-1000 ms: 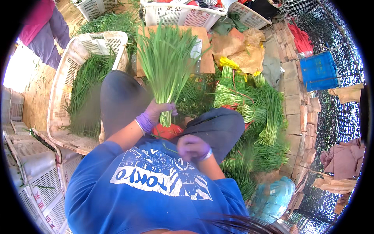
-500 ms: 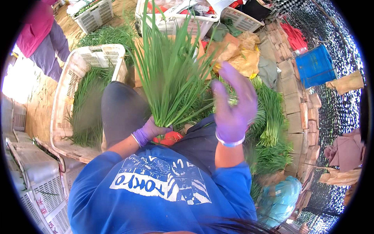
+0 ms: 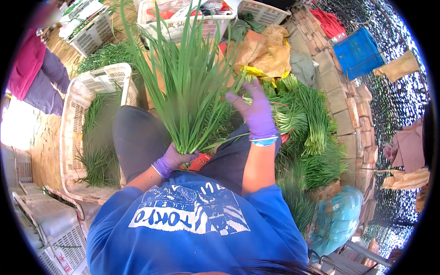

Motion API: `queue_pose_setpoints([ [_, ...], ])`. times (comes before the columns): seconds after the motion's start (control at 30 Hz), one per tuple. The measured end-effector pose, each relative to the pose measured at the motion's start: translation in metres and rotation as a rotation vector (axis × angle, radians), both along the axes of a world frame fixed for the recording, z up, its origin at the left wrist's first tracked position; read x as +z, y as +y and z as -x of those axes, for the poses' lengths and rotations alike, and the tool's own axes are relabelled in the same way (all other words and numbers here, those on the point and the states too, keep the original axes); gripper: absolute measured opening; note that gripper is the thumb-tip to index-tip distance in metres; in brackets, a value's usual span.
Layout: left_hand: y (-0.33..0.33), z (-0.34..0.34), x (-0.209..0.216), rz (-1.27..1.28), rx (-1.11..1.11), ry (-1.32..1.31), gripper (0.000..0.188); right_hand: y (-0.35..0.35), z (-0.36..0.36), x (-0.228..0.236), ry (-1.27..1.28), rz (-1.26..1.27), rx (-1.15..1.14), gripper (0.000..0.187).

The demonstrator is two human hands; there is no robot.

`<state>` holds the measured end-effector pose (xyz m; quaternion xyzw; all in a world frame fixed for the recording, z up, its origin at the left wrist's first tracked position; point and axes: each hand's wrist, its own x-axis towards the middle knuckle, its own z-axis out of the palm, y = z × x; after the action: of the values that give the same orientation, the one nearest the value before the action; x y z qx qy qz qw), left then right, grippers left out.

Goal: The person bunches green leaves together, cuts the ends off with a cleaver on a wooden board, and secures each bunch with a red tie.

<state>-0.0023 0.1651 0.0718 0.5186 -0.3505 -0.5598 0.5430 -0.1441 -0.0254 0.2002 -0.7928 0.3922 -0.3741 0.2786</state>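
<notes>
My left hand [image 3: 174,159], in a purple glove, is closed round the pale lower ends of a bunch of garlic chives [image 3: 187,105]. The long flat leaves fan upward and away from me above my lap. Right of the bunch, my right hand [image 3: 255,109], gloved alike, is raised with its fingers apart and nothing in it. Its fingertips are close to the outer leaves; whether they touch, I cannot tell. Beneath the bunch, a small red thing [image 3: 198,162] shows between my legs. Several bundles of chives [image 3: 316,119] lie in a pile to my right.
At my left stands a white plastic crate [image 3: 73,133] holding loose chives. Another crate [image 3: 183,28] with cloths is at the far side, near brown sacking [image 3: 275,55]. A low brick wall [image 3: 341,107], a blue bin [image 3: 358,54] and a light-blue plastic bag [image 3: 337,220] border the right. A person [image 3: 39,75] stands far left.
My right hand has come down and left, nearer the leaves. My left hand keeps its hold on the chives. The whole view has shifted slightly.
</notes>
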Motion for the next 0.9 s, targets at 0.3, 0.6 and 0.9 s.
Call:
queue_pose_setpoints([
  [0.3, 0.001, 0.003, 0.004, 0.010, -0.018, 0.003, 0.021, 0.008, -0.010, -0.029, -0.189, -0.175, 0.089, 0.025],
  [0.6, 0.015, 0.004, -0.016, -0.049, -0.075, 0.138, 0.047, -0.001, -0.022, 0.008, -0.828, -0.099, -0.227, 0.024],
  [0.9, 0.006, 0.020, 0.015, 0.078, -0.133, -0.011, 0.035, 0.017, -0.006, 0.030, 0.276, 0.133, 0.234, 0.048],
])
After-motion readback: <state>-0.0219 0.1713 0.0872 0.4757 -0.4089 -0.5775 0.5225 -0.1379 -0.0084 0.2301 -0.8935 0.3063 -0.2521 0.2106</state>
